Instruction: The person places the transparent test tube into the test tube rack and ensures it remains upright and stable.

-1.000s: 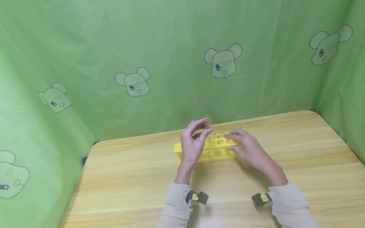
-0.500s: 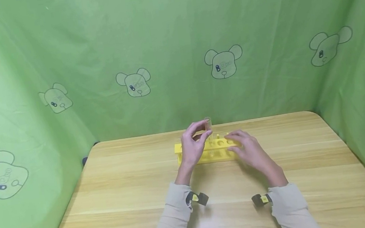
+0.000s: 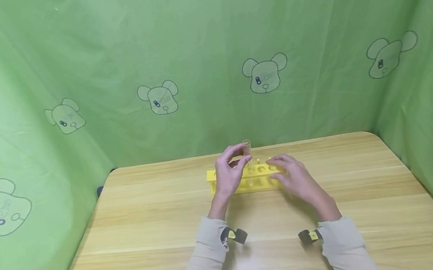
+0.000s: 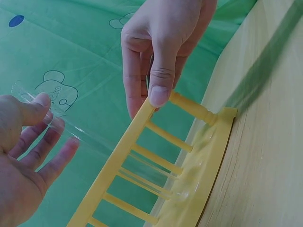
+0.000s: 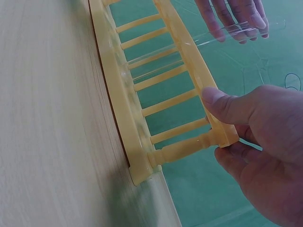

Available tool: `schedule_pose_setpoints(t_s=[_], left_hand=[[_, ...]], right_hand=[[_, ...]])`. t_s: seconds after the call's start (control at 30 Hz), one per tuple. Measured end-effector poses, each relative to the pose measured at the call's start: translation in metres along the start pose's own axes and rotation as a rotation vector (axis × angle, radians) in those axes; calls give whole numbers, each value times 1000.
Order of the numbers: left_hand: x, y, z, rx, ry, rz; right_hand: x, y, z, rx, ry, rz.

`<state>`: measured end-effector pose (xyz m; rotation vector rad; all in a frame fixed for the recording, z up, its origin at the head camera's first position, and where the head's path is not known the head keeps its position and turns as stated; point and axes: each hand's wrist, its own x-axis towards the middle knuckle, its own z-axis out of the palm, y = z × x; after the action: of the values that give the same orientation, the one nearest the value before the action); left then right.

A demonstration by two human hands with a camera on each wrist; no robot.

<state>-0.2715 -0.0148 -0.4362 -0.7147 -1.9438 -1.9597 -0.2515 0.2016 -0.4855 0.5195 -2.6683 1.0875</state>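
Left hand [image 3: 229,174] raised over the left half of the rack, thumb and fingertips [image 4: 45,101] pinching the open rim of a clear test tube [image 4: 94,142]. Tube seated upright in one of the rack's holes, rounded bottom down in the base, upper part standing well above the top bar. Judged light, rigid, smooth and slippery, and fragile if glass; best taken near the rim with a gentle pinch and kept vertical in the hole. Yellow test tube rack [image 3: 246,178] near the middle of the tabletop [image 3: 151,233]: moulded plastic, glossy, with a perforated top bar, slim round posts and a dished base. Right hand [image 3: 296,179] clamped on the rack's right end, thumb [image 5: 222,104] pressed on the top bar, other fingers curled behind it. Tabletop of pale wood-grain laminate with rounded corners. Behind and at both sides, a creased green curtain [image 3: 189,43] printed with cartoon bear heads.
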Motion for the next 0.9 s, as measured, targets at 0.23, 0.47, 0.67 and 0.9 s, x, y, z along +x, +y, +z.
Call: schedule_pose_setpoints(t_s=[0.23,0.47,0.67,0.9], left_hand=[[0,0,0,7,-2,7],[0,-1,0,-1,0,2],[0,-1,0,-1,0,-6],[0,-2,0,6,3,-15]], right_hand=[[0,0,0,3,2,0],[1,1,1,1,6,-9],[0,2,1,-3,5,-1],[0,1,1,-7,9,-9]])
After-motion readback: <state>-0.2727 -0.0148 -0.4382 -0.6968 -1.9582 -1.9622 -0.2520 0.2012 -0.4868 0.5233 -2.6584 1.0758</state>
